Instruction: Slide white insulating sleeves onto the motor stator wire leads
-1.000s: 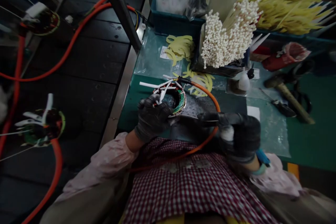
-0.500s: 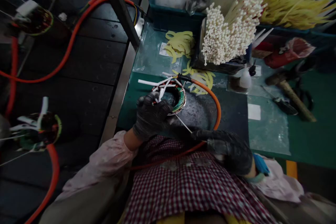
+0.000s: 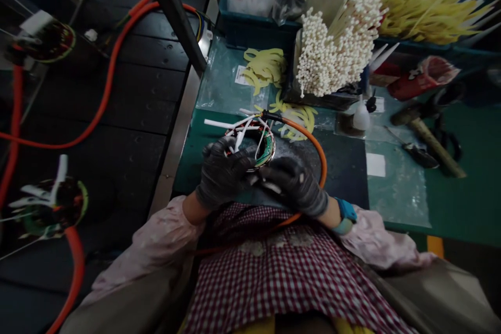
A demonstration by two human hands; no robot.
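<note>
Gripping a wound stator over a green bench mat

The left hand (image 3: 223, 172), in a black glove, is closing firmly around a wound motor stator (image 3: 264, 148), holding it just above the near edge of the green bench mat (image 3: 191, 162). The right hand (image 3: 295, 186) is curling against the stator's near rim, though what it pinches is too dark to tell. White sleeves (image 3: 223, 123) are already sticking out from the winding and an orange cable (image 3: 321, 159) is running from it, so the work appears partly done. Yellow strips (image 3: 297, 117) are lying nearby, seemingly unused. Beyond them, bundled white cable ties (image 3: 336, 47) and yellow cable ties (image 3: 422, 0) are filling the bench's far side, a hammer (image 3: 428, 141) is resting right, and two similar stators (image 3: 50, 209) are sitting on the dark floor (image 3: 129, 99) to the left.
</note>
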